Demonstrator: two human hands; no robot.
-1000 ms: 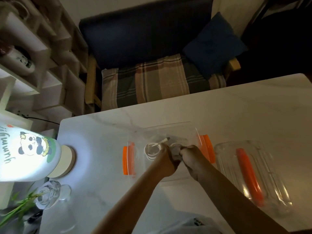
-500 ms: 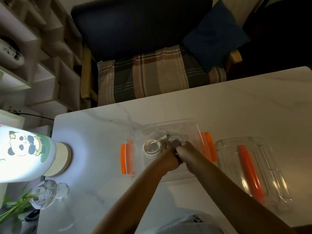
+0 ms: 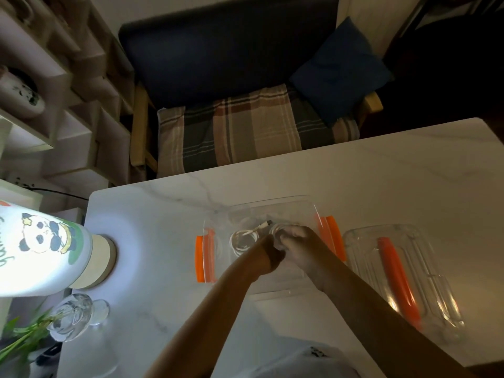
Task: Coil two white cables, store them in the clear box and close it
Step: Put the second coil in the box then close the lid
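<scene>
**Two hands inside an open clear box on a marble-look table**

A white table (image 3: 169,309) with faint grey veining and rounded corners is seen from above in dim light. Near its middle stands a clear box (image 3: 286,211), a shallow rectangular tub of glossy transparent plastic with rounded corners and a flat orange latch on each short side. The box is open. Its lid (image 3: 436,304), clear ribbed plastic with a long orange handle down the centre, is laid on the table just beside the box, toward the table's right edge.

Inside the box, on its left half, a thin white cable (image 3: 243,239) is wound into a small round coil, with a plug end pointing up and to the right. A second white cable (image 3: 277,228) is seen only as a curved loop at the fingertips, on the box's right half.

Both bare hands are lowered into the box, pressed together. The left hand (image 3: 268,253) is curled; what it grips cannot be told. The right hand (image 3: 301,246) is closed around the looped second cable.

At the table's left edge a cylindrical lit lamp (image 3: 41,249) with a printed panda glows white on a round pale base. A rounded clear glass vase (image 3: 72,316) holding green stems stands near the front left corner.
</scene>
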